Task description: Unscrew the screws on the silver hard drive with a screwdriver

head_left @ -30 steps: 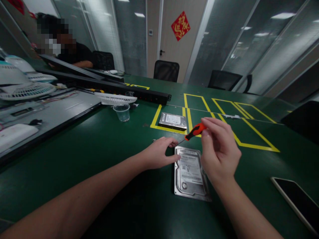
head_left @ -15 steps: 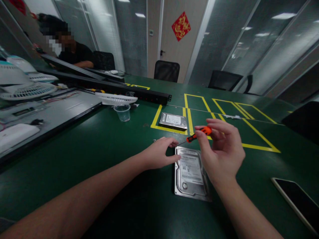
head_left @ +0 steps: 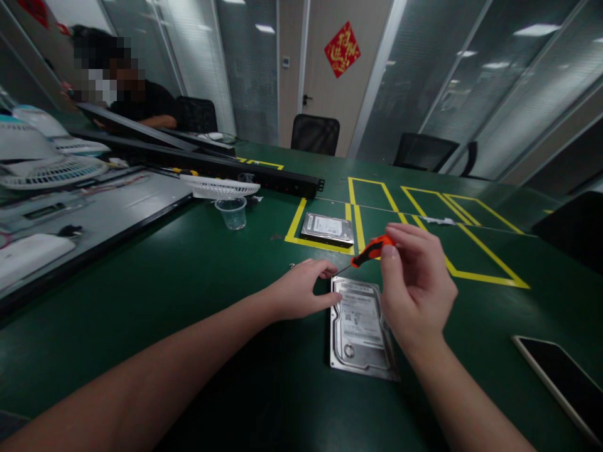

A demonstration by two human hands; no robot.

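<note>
A silver hard drive lies label up on the green table in front of me. My left hand steadies its far left corner, thumb on the label side and curled fingers by the far edge. In my right hand, thumb and fingers pinch the handle end of an orange and black screwdriver. The screwdriver slants down to the left, its shaft reaching that same corner close to my left fingertips. What exactly the tip touches is too small to tell.
Beyond my hands, a second hard drive sits within yellow tape. A clear plastic cup, white fan parts and a large metal panel are leftward. A phone lies right. Another person sits at the far left.
My right hand has shifted slightly left, and its grip on the screwdriver handle has changed; the handle has turned and tilted a little. My left hand and the hard drive stay put.
</note>
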